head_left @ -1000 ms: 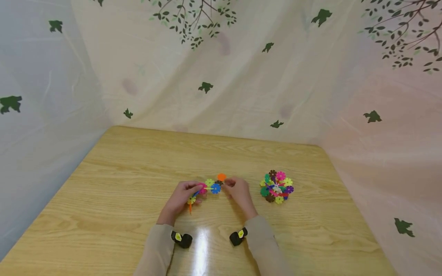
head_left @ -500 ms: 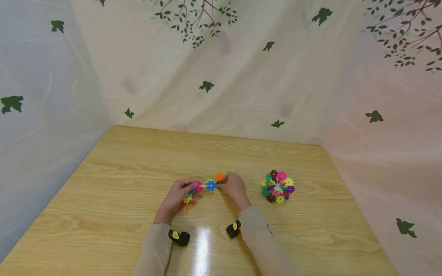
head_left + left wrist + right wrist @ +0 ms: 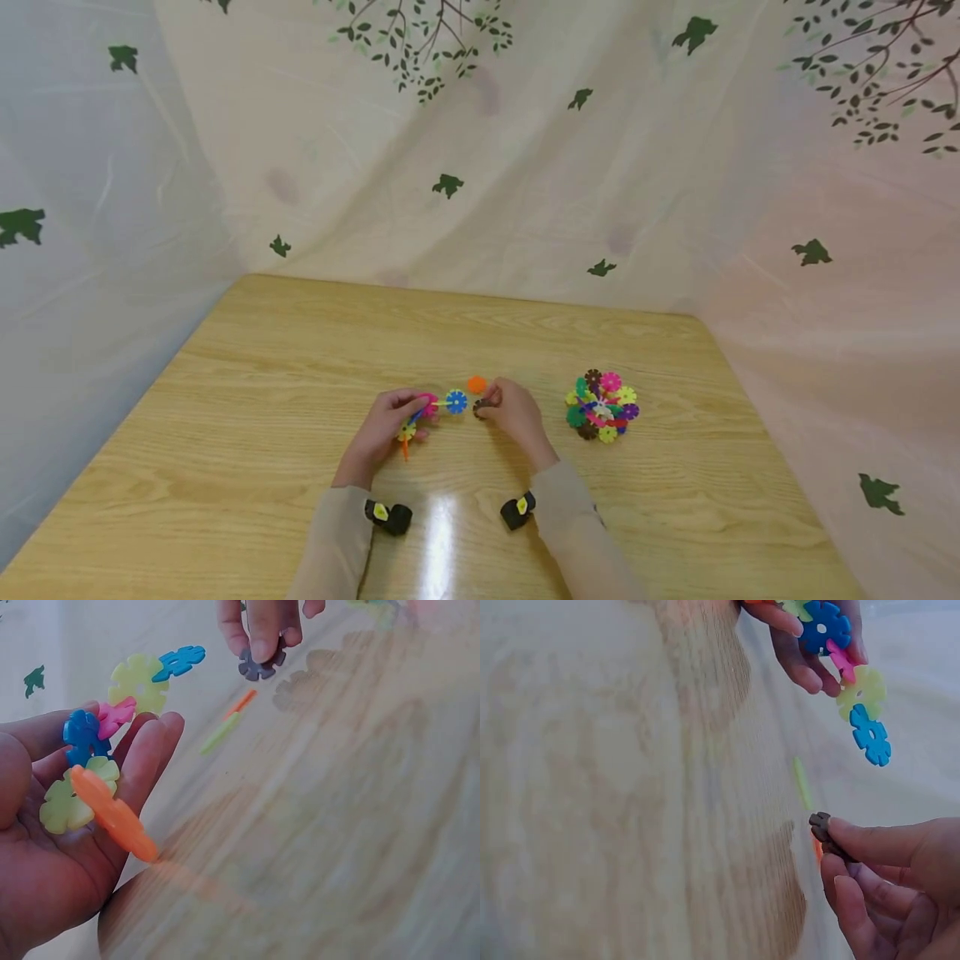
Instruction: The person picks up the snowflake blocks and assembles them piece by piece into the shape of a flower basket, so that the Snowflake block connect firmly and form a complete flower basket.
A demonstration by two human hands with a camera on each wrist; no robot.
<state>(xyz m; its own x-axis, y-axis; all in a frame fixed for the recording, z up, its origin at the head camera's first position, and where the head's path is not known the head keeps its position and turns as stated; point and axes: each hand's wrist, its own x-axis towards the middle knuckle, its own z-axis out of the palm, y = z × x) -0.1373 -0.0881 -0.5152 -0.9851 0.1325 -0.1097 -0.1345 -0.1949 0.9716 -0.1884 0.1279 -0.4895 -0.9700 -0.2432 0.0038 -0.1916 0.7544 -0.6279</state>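
My left hand (image 3: 384, 429) holds a chain of flower-shaped interlocking discs. In the left wrist view the chain runs from an orange disc (image 3: 114, 814) through a yellow disc (image 3: 66, 801), a dark blue one (image 3: 81, 736), a pink one (image 3: 116, 716) and another yellow one (image 3: 135, 682) to a light blue disc (image 3: 180, 662) at its free end. Between thumb and fingers, my right hand (image 3: 516, 417) pinches a single brown disc (image 3: 823, 829), apart from the light blue end. Loose on the table lie an orange disc (image 3: 477, 384) and a yellow-green disc (image 3: 802, 782), close to my right hand.
A round, many-coloured cluster of joined discs (image 3: 602, 407) sits to the right of my right hand. The wooden table (image 3: 300, 358) is bounded by a hanging cloth (image 3: 525, 208) printed with leaves and birds.
My right hand has reached the brown disc, taken it from beside the orange one, and drawn slightly back to the right. My left hand and its chain have shifted slightly left.
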